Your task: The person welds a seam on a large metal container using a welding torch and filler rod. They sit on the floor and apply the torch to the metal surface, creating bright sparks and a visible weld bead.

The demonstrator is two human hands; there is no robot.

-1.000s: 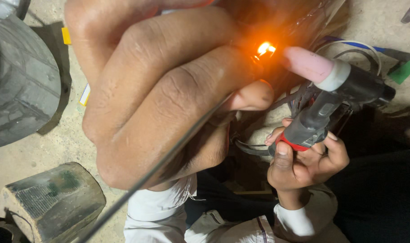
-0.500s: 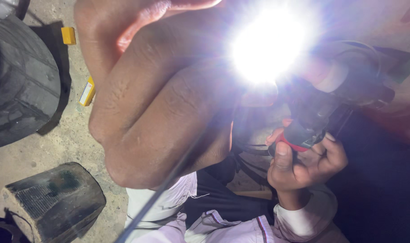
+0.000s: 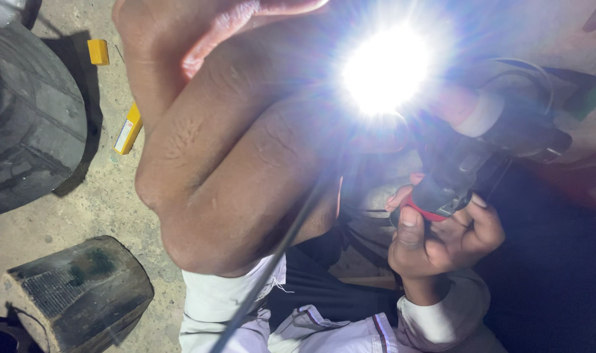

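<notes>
Head view, single frame

Containers: none can be made out; glare hides the middle of the work area

Left hand (image 3: 246, 150): very close to the camera, fills the upper centre of the frame; fingers curled into a loose fist, back of the hand and knuckles toward the lens. It holds a thin dark filler rod (image 3: 272, 261), pinched somewhere inside the curl; the exact grip is hidden by the fingers

Filler rod: long axis runs diagonally, from the bottom edge left of centre up and to the right, passing under the left hand toward the bright arc (image 3: 384, 68). Its upper tip is lost in the glare

Right hand (image 3: 442, 238): lower right of centre, wrapped closed around the handle of a welding torch (image 3: 481, 153), thumb laid along the red trigger part, fingers folded behind

Welding torch: dark body with red band at the grip and a pale pinkish nozzle; long axis tilts from the right hand up and leftward, nozzle pointing at the arc. Nozzle tip washed out by light; whether it touches the rod cannot be told

Surroundings: white sleeves at both wrists; large dark tyre (image 3: 30, 124) at left edge; dark blocky object (image 3: 76, 294) at lower left; small yellow block (image 3: 98, 51) and flat yellow packet (image 3: 128, 129) lying apart on the concrete floor (image 3: 108, 202)
</notes>
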